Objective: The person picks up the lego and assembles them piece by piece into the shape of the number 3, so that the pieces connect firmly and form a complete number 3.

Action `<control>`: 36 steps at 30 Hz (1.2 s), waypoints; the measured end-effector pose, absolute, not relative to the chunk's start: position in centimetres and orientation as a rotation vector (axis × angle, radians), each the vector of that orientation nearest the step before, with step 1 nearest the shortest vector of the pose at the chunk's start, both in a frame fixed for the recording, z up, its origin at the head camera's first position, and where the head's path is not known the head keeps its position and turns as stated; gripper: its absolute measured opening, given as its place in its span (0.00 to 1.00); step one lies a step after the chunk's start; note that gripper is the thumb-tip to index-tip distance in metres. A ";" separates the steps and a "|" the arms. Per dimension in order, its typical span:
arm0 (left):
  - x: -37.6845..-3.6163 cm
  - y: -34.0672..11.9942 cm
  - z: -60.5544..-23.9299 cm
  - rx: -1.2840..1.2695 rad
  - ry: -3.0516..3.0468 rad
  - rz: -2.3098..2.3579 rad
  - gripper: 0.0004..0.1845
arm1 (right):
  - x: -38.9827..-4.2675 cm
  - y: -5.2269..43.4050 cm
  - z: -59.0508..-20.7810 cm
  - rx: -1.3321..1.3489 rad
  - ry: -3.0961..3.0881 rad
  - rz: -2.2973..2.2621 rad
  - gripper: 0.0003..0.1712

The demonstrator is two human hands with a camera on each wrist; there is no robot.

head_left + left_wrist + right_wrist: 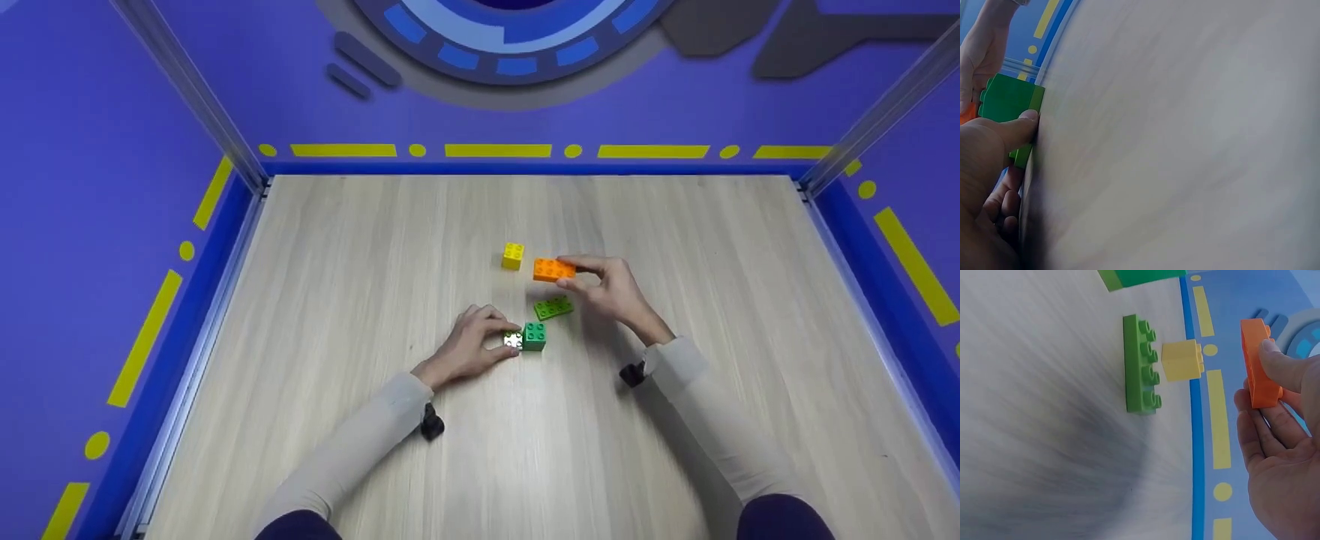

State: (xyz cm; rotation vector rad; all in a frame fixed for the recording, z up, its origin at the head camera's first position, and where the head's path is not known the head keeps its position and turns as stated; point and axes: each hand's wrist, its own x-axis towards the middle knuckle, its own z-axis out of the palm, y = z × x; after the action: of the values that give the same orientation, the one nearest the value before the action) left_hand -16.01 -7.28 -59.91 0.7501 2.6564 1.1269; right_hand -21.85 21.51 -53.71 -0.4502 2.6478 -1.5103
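My right hand [592, 281] pinches an orange brick [553, 269] between thumb and fingers and holds it above the wooden table [375, 300]; the right wrist view shows the thumb on the orange brick [1261, 371]. Below it a flat light-green plate [553, 307] lies on the table, also seen as the light-green plate [1141, 364]. My left hand [480, 337] grips a dark green brick [534, 336] joined to a pale piece [513, 340] on the table. In the left wrist view my thumb presses the green brick [1008, 101]. A small yellow brick [512, 256] stands behind.
Purple walls with yellow dashes and a blue border [525, 169] enclose the table on three sides. Metal corner posts [195, 90] rise at the back left and back right. The yellow brick [1182, 360] sits close beyond the light-green plate.
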 end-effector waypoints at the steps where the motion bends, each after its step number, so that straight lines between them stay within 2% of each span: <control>1: -16.0 -7.3 -59.9 0.751 2.653 1.130 0.22 | -21.7 21.4 -53.7 -0.465 2.649 -1.511 0.24; 8: -15.9 -7.5 -59.9 0.734 2.645 1.141 0.22 | -21.0 20.9 -53.4 -0.570 2.617 -1.558 0.23; 36: -16.1 -7.4 -60.0 0.754 2.650 1.144 0.22 | -18.6 20.0 -53.2 -0.672 2.592 -1.597 0.21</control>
State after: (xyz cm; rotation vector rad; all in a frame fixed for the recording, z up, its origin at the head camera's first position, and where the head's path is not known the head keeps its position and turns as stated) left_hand -16.13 -7.42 -60.03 0.7537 2.6499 1.1437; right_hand -18.61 20.03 -53.15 -0.6721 2.5916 -1.5973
